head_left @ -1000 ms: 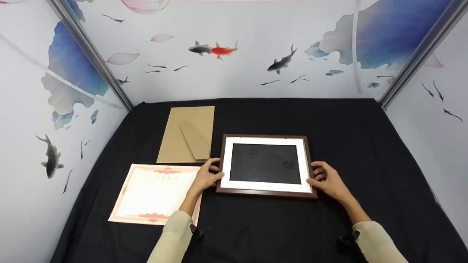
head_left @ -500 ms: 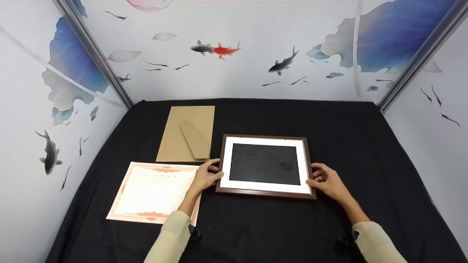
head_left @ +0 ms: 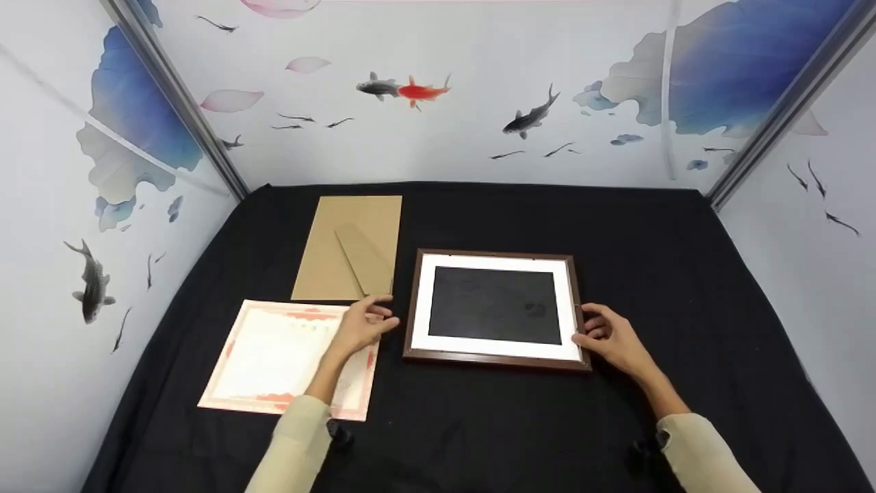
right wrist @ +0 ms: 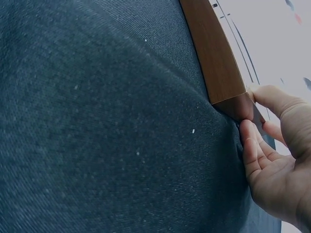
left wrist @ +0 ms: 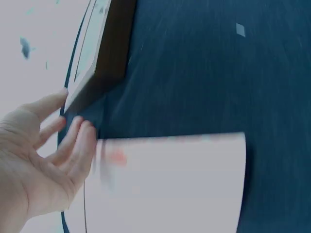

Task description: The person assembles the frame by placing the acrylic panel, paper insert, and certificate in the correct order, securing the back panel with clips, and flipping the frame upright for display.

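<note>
A brown picture frame (head_left: 498, 364) with a white mat (head_left: 498, 261) round a dark middle lies flat on the black cloth. My right hand (head_left: 617, 346) pinches its right edge, thumb on top; the right wrist view shows the fingertips against the frame's side. Left of the frame, my left hand (head_left: 359, 327) hangs over the upper right part of a certificate (head_left: 274, 363) with a pink-red border. Its fingers are loosely bent, hold nothing and stand apart from the frame. In the left wrist view the hand (left wrist: 48, 160) shows between the frame's corner and the paper.
A tan backing board (head_left: 342, 212) with a stand leg (head_left: 366, 263) lies behind the certificate, close to its top edge. Black cloth (head_left: 643, 233) covers the table. White printed panels (head_left: 472, 41) with fish and leaves enclose the left, back and right sides.
My left hand has let go of the frame's left edge and moved left over the certificate. My right hand stays on the frame, which lies in nearly the same place.
</note>
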### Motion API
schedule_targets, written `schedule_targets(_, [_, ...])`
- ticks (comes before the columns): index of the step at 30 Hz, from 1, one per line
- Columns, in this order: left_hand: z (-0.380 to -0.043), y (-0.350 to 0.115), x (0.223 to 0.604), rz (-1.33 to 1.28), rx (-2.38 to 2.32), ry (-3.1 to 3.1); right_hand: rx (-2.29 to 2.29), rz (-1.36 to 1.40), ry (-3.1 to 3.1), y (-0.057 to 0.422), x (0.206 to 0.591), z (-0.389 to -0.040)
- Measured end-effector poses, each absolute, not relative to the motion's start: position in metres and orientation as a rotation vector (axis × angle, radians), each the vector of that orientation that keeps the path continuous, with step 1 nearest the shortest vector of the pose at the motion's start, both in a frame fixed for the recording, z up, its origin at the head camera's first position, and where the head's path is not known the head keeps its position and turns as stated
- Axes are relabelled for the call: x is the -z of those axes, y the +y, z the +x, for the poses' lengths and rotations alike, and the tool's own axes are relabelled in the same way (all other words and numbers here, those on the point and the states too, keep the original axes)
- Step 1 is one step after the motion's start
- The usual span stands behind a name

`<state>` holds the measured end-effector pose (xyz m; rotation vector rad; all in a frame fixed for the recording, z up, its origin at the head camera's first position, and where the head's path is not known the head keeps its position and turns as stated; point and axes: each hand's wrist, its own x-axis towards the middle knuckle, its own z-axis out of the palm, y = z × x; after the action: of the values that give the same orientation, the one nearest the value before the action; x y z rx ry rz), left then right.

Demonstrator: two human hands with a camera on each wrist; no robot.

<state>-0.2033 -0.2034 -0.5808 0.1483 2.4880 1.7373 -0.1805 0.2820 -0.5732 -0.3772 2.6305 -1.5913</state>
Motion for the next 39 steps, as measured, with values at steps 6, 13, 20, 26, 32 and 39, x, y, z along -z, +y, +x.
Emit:
schedule_targets(6, [-0.191, -0.249, 0.579, 0.211, -1.787, 2.514, 1.572, -0.347, 2.649, 0.293, 0.601, -0.189])
schedule_targets(13, [-0.167, -0.301, 0.578, 0.057, -1.735, 2.617, 1.592, -0.353, 2.632, 0.294, 0.600, -0.192])
schedule_targets(20, [-0.133, -0.362, 0.566, -0.095, -1.670, 2.756, 1.582, -0.355, 2.633, 0.295, 0.602, -0.192])
schedule_targets(26, [-0.099, -0.418, 0.570, -0.209, -1.524, 3.034, 1.571, -0.352, 2.643, 0.295, 0.604, -0.190])
schedule_targets(32, [-0.073, -0.447, 0.578, -0.455, -1.350, 3.070, 1.607, -0.375, 2.629, 0.289, 0.591, -0.183])
schedule_targets(39, [-0.076, -0.456, 0.582, -0.415, -1.317, 2.999, 1.601, -0.380, 2.614, 0.280, 0.566, -0.176])
